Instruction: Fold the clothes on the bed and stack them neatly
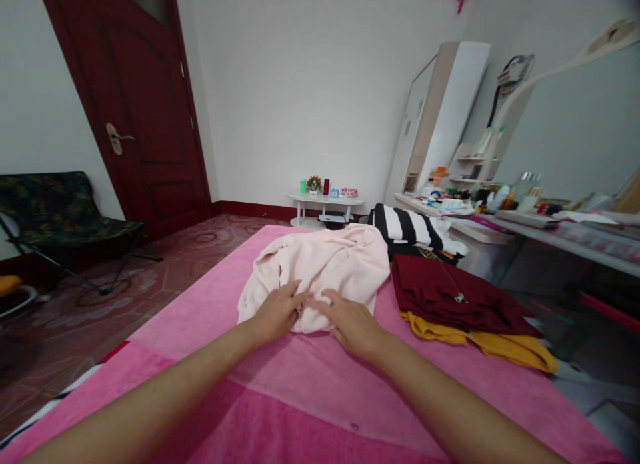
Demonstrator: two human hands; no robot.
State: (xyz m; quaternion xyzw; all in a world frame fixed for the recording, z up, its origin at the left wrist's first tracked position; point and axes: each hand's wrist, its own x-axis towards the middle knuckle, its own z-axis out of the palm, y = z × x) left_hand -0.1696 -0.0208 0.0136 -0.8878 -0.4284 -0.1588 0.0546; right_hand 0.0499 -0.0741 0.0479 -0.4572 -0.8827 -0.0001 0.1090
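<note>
A pale pink sweatshirt [345, 261] lies bunched on the pink bedspread [200, 304] in front of me. My left hand [277, 312] is at its near edge, fingers bent into the fabric. Close beside it, my right hand [353, 321] has its fingers curled onto the same edge, the thumb lower down. The two hands almost meet at the middle of that edge. Folds of cloth and the hands themselves hide part of the fingertips.
Right of the sweatshirt lie a folded dark red garment [450, 291] with a zipper, a mustard-yellow garment [515, 347] under it, and a black-and-white striped garment [413, 227] behind. A cluttered desk [590, 244] stands right, a camouflage folding chair [65, 211] left, a small white table [325, 199] beyond.
</note>
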